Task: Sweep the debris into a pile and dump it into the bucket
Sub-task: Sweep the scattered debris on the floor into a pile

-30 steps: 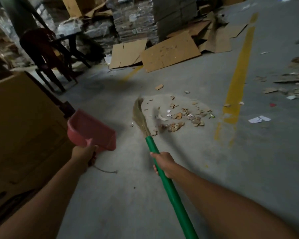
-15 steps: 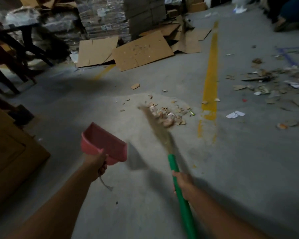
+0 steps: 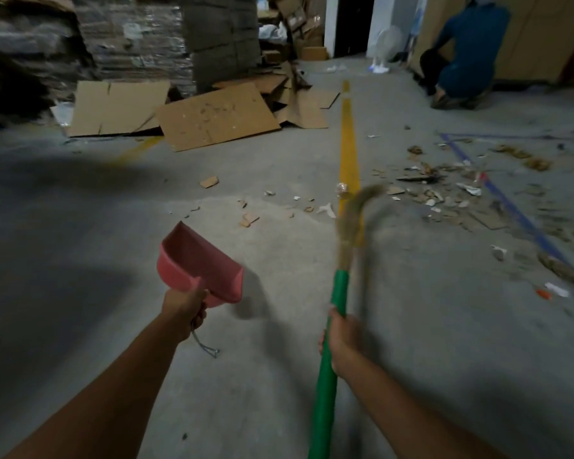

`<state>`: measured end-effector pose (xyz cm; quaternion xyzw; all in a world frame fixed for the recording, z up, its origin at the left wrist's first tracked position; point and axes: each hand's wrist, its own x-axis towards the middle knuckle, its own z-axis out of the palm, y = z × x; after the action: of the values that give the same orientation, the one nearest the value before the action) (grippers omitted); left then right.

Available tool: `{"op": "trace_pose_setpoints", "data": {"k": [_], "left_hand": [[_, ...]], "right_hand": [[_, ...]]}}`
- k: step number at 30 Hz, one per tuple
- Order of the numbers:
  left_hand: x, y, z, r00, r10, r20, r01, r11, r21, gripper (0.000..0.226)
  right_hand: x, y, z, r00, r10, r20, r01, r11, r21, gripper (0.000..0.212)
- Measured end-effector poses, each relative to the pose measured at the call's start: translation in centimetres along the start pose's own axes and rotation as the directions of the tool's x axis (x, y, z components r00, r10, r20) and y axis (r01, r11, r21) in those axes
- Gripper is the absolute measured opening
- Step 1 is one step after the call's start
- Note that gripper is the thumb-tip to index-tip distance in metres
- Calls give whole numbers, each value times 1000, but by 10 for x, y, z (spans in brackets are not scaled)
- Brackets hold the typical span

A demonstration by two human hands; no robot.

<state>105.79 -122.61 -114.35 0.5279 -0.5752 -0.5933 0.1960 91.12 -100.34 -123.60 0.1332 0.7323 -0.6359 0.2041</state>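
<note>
Two-handed: gripped the broom [image 3: 340, 286] by its green shaft with the right hand [image 3: 340, 339], fingers wrapped round it. Pointed it away from the body, long axis rising from bottom centre and leaning slightly right, bristles foremost, blurred and bent rightward over the yellow line [image 3: 348, 144] toward the debris [image 3: 444, 193] scattered across the floor [image 3: 113, 226] at right. Could not tell whether the bristles touched the floor. Clasped the pink dustpan [image 3: 199, 263] by its handle in the left hand [image 3: 184, 309], above the floor and left of the broom, mouth turned away and up-left. Saw a few scraps [image 3: 249, 218] ahead, flattened cardboard [image 3: 212, 117] farther back, and a crouching person [image 3: 468, 51] at far right.
</note>
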Motion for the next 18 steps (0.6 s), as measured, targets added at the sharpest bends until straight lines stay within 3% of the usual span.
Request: {"op": "trace_pose_setpoints", "data": {"k": [4, 7, 9, 11, 14, 18], "left_hand": [[14, -11, -24, 996, 4, -95, -10, 998, -63, 33], [22, -20, -35, 980, -21, -198, 5, 996, -84, 32], [23, -26, -41, 970, -22, -241, 5, 997, -72, 32], [20, -33, -44, 968, -17, -250, 4, 999, -53, 33], [19, -42, -46, 978, 2, -209, -9, 999, -34, 32], [23, -47, -37, 991, 52, -120, -57, 997, -43, 37]], "right_hand": [[-23, 3, 45, 952, -54, 300, 143, 948, -284, 27], [-32, -1, 74, 868, 78, 491, 145, 905, -400, 25], [-35, 3, 85, 825, 199, 529, 75, 890, -451, 28], [-29, 11, 84, 821, 255, 511, -8, 900, -437, 31], [0, 20, 60, 875, 267, 405, -158, 946, -283, 35], [44, 9, -3, 969, 221, 112, -225, 974, 23, 39]]}}
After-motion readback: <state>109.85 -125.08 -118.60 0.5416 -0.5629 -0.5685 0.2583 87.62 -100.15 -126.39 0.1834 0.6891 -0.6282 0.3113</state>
